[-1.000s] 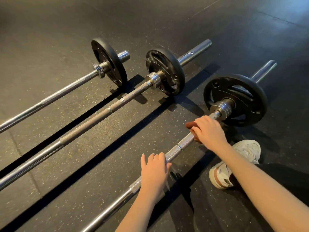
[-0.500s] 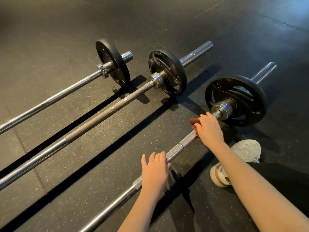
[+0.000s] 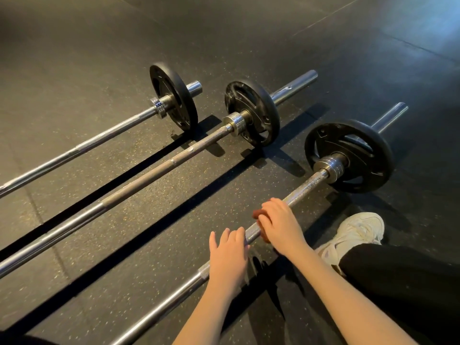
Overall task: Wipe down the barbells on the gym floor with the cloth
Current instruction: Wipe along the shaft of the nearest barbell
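Observation:
Three barbells lie side by side on the dark gym floor, each with a black plate at its far end. On the nearest barbell, my right hand grips a reddish-brown cloth wrapped round the shaft. My left hand rests on the same shaft just below it, fingers straight over the bar. The middle barbell and the far barbell lie untouched to the left.
The nearest bar's plate stands just beyond my right hand. My white shoe and black trouser leg sit to the right of the bar. Speckled rubber flooring lies between the bars.
My right hand has slid the cloth down the shaft, away from the collar and towards my left hand. The left hand stays on the bar. The camera has shifted, bringing my leg into view.

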